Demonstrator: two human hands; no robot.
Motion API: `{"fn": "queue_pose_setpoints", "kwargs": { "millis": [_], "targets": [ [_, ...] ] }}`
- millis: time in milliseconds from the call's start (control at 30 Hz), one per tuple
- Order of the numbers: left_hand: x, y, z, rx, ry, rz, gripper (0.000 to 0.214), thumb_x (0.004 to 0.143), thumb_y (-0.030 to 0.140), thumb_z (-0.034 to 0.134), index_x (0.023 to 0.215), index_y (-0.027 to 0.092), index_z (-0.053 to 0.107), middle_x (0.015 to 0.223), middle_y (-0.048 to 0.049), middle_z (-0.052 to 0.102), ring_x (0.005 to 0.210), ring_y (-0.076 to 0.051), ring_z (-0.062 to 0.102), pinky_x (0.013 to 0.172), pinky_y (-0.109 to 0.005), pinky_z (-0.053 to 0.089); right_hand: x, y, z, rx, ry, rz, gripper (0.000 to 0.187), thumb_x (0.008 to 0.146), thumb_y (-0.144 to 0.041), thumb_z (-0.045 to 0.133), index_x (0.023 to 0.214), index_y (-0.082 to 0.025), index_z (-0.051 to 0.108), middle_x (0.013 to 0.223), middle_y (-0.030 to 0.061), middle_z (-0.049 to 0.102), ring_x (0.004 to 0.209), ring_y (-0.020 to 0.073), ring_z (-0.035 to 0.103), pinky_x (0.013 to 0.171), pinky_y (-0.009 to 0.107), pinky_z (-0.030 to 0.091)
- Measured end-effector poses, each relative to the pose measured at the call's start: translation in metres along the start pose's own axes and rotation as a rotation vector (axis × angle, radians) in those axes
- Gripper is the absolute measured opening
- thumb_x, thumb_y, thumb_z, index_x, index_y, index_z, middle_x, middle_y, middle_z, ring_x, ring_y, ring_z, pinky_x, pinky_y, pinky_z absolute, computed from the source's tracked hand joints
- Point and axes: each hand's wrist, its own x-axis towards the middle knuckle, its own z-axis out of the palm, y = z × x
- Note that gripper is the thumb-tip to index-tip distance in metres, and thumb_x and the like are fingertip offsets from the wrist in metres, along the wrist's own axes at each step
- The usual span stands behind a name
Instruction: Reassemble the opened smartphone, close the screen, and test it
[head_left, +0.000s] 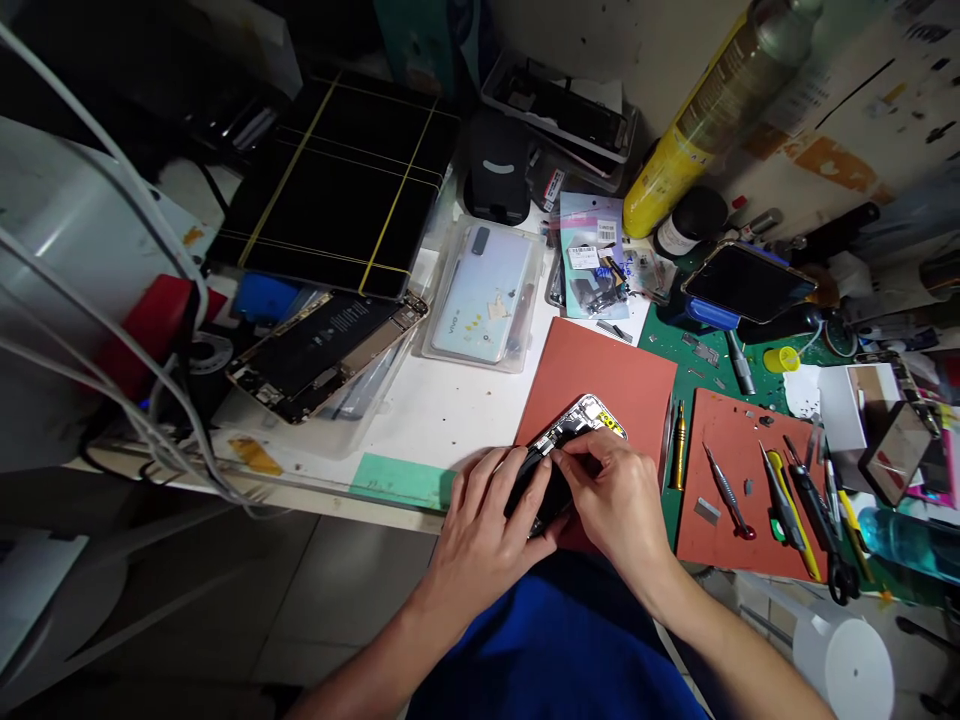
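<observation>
The red mat (600,365) sits at the desk edge, probably to cushion the opened phone (581,420) lying on it. My left hand (484,515) wraps its near end, seemingly to steady it, while my right hand (619,495) pinches fingertips onto its insides

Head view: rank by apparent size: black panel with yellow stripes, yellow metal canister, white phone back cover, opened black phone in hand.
1. black panel with yellow stripes
2. yellow metal canister, top cropped
3. white phone back cover
Unranked: opened black phone, mostly covered by left hand and right hand.
</observation>
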Motion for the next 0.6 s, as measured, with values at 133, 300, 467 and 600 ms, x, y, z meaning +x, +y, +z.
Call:
{"fn": "queue_pose_setpoints", "kwargs": {
  "millis": [133,300,467,600],
  "targets": [
    [0.0009,0.0006,-0.0002,0.005,0.021,0.001,0.054,0.089,0.031,0.081,0.137,0.011,0.066,0.133,-0.0237,0.069,0.123,-0.04,0.064,0.103,-0.055,0.051,0.0005,0.0004,0.0001,-0.018,-0.004,-0.007,0.015,0.093,-0.015,0.067,0.086,-0.023,0.077,0.087,0.0019,0.079,0.076,0.0209,0.073,0.069,0.031,0.048],
    [0.0014,0.0009,0.0019,0.001,0.041,0.004,0.053,0.09,0.031,0.081,0.136,0.012,0.066,0.131,-0.0235,0.069,0.124,-0.039,0.064,0.104,-0.054,0.051,0.001,0.0005,-0.0004,-0.063,-0.016,-0.008,0.017,0.092,-0.01,0.068,0.087,-0.023,0.078,0.089,0.0017,0.079,0.077,0.0207,0.073,0.069,0.03,0.047],
    [0.0014,0.0004,0.0031,0.005,0.052,0.009,0.053,0.089,0.03,0.081,0.136,0.012,0.065,0.131,-0.0248,0.069,0.124,-0.039,0.063,0.103,-0.055,0.052,0.0034,0.0003,-0.0003,-0.112,-0.029,-0.022,0.017,0.092,-0.012,0.069,0.085,-0.023,0.078,0.087,0.0023,0.078,0.077,0.0212,0.072,0.068,0.03,0.046],
    [0.0009,-0.0002,0.0033,0.011,0.049,0.014,0.054,0.089,0.03,0.081,0.138,0.013,0.065,0.132,-0.0244,0.068,0.123,-0.039,0.063,0.103,-0.055,0.052,-0.0018,0.0023,0.0018,-0.008,0.027,-0.014,0.015,0.094,-0.015,0.069,0.087,-0.023,0.078,0.088,0.0024,0.079,0.076,0.0204,0.072,0.069,0.03,0.049]
  ]
}}
